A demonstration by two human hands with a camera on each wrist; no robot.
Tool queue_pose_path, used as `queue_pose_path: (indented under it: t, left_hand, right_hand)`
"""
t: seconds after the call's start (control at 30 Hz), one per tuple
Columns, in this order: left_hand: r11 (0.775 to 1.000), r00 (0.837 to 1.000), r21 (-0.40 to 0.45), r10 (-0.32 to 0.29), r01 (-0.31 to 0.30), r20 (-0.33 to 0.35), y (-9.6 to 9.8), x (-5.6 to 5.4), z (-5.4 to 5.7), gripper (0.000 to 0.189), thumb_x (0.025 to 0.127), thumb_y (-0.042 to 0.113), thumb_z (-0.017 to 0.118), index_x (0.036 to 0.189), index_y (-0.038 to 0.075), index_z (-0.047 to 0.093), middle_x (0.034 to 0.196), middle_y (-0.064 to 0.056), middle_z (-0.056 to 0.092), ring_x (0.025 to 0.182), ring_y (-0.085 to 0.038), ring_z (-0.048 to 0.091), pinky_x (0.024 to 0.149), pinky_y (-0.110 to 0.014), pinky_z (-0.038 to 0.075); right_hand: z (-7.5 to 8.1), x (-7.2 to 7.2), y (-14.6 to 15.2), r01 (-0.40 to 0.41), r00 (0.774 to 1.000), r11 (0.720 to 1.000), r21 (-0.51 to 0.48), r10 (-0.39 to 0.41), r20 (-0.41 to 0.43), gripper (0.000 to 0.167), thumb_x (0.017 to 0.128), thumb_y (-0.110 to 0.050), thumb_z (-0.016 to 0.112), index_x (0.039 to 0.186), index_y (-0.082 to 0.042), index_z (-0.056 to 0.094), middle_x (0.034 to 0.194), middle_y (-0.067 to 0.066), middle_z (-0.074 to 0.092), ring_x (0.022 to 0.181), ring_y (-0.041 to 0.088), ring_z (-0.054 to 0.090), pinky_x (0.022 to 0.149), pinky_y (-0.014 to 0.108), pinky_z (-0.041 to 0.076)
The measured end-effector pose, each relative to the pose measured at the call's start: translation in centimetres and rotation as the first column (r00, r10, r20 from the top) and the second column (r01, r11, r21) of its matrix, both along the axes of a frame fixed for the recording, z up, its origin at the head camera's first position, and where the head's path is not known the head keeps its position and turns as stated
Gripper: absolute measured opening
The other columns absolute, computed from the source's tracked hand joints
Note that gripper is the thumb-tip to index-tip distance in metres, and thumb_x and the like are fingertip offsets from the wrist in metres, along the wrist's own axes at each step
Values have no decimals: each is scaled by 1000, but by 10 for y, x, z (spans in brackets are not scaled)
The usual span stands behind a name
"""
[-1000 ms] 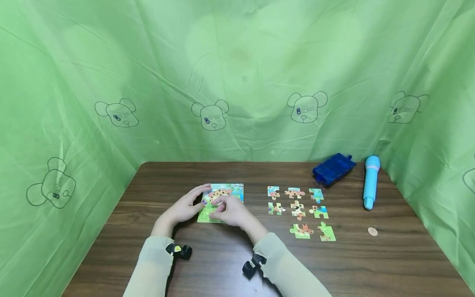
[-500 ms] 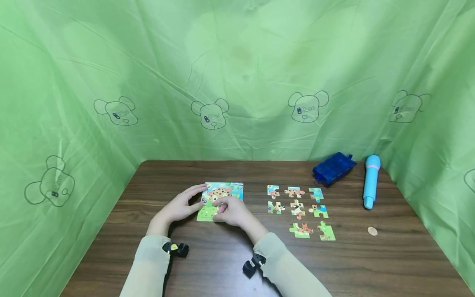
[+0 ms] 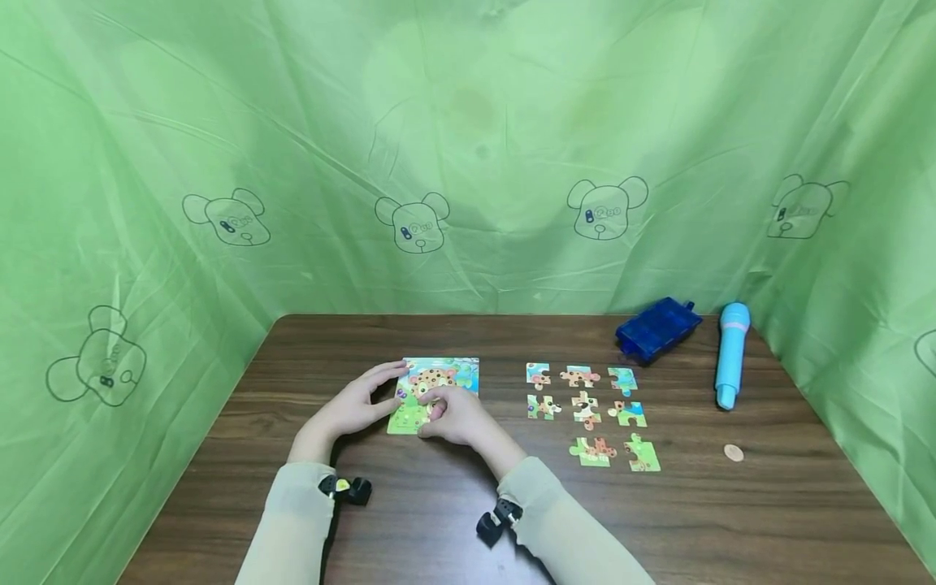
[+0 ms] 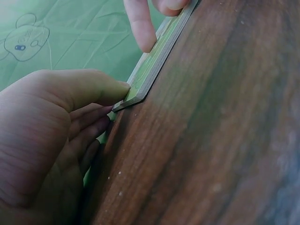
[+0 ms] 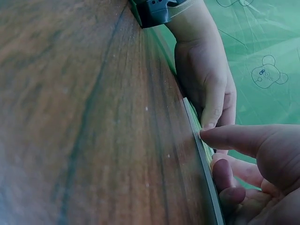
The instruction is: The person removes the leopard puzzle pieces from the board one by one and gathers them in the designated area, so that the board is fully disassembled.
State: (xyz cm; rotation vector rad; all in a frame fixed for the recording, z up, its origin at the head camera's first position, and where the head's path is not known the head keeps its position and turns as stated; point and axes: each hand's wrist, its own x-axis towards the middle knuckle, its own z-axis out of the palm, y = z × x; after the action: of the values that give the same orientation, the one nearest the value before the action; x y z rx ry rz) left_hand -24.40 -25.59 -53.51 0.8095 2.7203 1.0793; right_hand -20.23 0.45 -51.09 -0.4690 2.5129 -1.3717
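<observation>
A square jigsaw board [image 3: 442,365] with a spotted animal picture lies flat on the table. Along its left edge rests my left hand [image 3: 357,406], fingers long and spread; in the left wrist view its thumb [image 4: 110,90] touches the board's near corner. Over the board's near middle is my right hand [image 3: 464,416], thumb and index fingertips down on the picture. In the right wrist view the right hand's other fingers [image 5: 222,176] curl beneath. No piece shows clearly between them; the hand hides that part. Several loose puzzle pieces [image 3: 591,452] lie in rows to the right.
A dark blue translucent box [image 3: 658,329] sits at the back right. Beside it lies a light blue toy microphone [image 3: 731,357]. Nearer is a small pale disc [image 3: 734,452]. Green cloth [image 3: 483,268] stands around the brown wooden table [image 3: 768,520].
From the first frame, my left hand slid slightly left, off the board's top corner toward its edge. My right thumb shifted a little right and nearer. The loose pieces stay put.
</observation>
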Motion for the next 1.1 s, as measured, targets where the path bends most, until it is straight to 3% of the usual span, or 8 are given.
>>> queue_pose_path:
  t: [0.27, 0.5, 0.77, 0.97, 1.1]
  left_hand:
    - [1000, 1000, 7, -5, 5, 9, 1, -1, 2, 59, 106, 23, 74, 161, 12, 55, 173, -11, 41, 160, -40, 35, 126, -67, 31]
    - [1000, 1000, 28, -15, 15, -20, -1, 2, 1, 56, 105, 13, 74, 158, 7, 58, 170, -14, 45, 158, -42, 38, 125, -66, 32]
    - [999, 999, 39, -29, 31, -38, 1, 1, 0, 52, 106, 10, 69, 157, 5, 58, 169, -16, 46, 158, -42, 39, 126, -65, 31]
    - [999, 999, 31, -28, 30, -43, 2, 1, 0, 52, 106, 8, 69, 157, 5, 58, 170, -14, 45, 158, -41, 38, 126, -64, 31]
    - [999, 999, 28, -25, 26, -47, 3, 0, 0, 52, 106, 8, 69, 157, 4, 58, 170, -15, 45, 158, -41, 39, 126, -64, 30]
  right_hand:
    - [2, 2, -2, 35, 999, 999, 23, -34, -37, 37, 83, -9, 91, 117, -5, 78, 75, -3, 64, 66, 7, 56, 63, 26, 48]
    - [1, 2, -3, 41, 999, 998, 42, -40, -34, 37, 84, -14, 93, 117, -11, 77, 77, -5, 65, 68, 8, 58, 68, 28, 49]
    - [-5, 1, 1, 52, 998, 996, -73, -54, -20, 29, 89, -15, 90, 111, -13, 72, 96, 5, 70, 80, 10, 59, 74, 31, 50]
    - [-10, 0, 0, 64, 997, 992, -108, -68, -37, 13, 99, -16, 80, 106, -14, 70, 93, -7, 68, 82, 8, 60, 77, 31, 50]
    - [-11, 0, 0, 79, 996, 989, -124, -84, -31, 12, 99, -15, 81, 104, -14, 70, 94, -8, 68, 81, 8, 60, 79, 31, 51]
